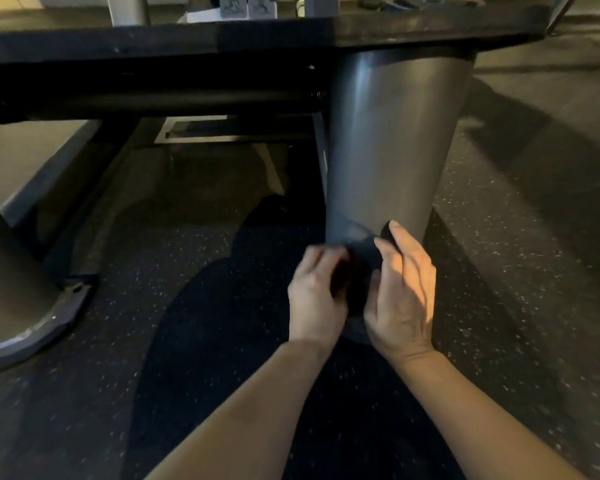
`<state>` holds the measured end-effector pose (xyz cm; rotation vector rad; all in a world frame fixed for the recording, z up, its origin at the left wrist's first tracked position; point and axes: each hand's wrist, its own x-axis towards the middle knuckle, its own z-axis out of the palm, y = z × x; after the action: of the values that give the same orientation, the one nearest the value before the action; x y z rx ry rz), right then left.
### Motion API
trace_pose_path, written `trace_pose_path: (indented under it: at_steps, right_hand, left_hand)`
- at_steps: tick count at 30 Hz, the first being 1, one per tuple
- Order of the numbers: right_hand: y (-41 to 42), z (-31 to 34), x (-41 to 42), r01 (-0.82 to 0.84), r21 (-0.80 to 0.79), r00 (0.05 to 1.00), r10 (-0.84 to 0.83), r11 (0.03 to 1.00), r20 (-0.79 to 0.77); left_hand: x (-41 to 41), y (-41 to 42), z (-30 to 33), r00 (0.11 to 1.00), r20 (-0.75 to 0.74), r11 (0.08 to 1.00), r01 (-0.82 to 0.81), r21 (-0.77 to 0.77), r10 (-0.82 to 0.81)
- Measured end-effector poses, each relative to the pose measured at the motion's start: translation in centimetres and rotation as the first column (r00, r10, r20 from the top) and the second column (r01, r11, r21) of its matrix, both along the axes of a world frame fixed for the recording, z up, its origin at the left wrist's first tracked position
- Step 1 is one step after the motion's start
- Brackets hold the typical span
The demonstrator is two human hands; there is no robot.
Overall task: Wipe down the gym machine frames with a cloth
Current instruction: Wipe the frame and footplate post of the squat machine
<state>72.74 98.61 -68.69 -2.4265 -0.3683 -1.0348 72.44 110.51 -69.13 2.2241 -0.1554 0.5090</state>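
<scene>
A thick grey frame post (pixel 388 140) of the gym machine rises from the floor to a black padded bench top (pixel 222 39). Low in front of the post, both hands hold a dark cloth (pixel 361 268) between them. My left hand (pixel 314 296) grips its left side with curled fingers. My right hand (pixel 404 292) grips the right side, and a bit of cloth sticks out above its fingertips. The cloth is blurred and lies close to the post's lower part; I cannot tell whether it touches the post.
A second grey frame leg (pixel 11 271) with a metal foot plate (pixel 49 323) stands at the left. Speckled black rubber flooring (pixel 499 306) surrounds the machine. A black crossbar (pixel 153 102) runs under the bench. More equipment stands at the back.
</scene>
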Motion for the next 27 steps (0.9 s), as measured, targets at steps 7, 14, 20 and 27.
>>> trace_pose_path:
  at_steps: [7, 14, 20, 27]
  right_hand:
    - [-1.7, -2.3, -0.7, 0.045, -0.08, 0.997, -0.05, 0.996, -0.066]
    - [-1.1, -2.8, -1.3, 0.04, -0.065, 0.994, -0.046, 0.997, -0.096]
    - [-2.4, -4.1, -2.3, 0.076, -0.065, 0.961, -0.09, 0.995, -0.26]
    - [-3.8, -4.2, -2.6, 0.068, -0.105, 0.947, -0.098, 0.992, -0.306]
  left_hand:
    - [-0.7, -1.3, 0.6, 0.961, 0.027, 0.941, -0.263, -0.215, 0.275]
    - [-0.6, -2.4, -1.2, 0.98, 0.168, 0.991, -0.119, 0.056, 0.108]
    - [-2.8, -2.5, -3.2, 0.987, -0.037, 0.985, -0.16, -0.065, 0.158]
    - [-0.6, -4.4, -0.1, 0.967, 0.2, 0.983, -0.174, 0.055, 0.16]
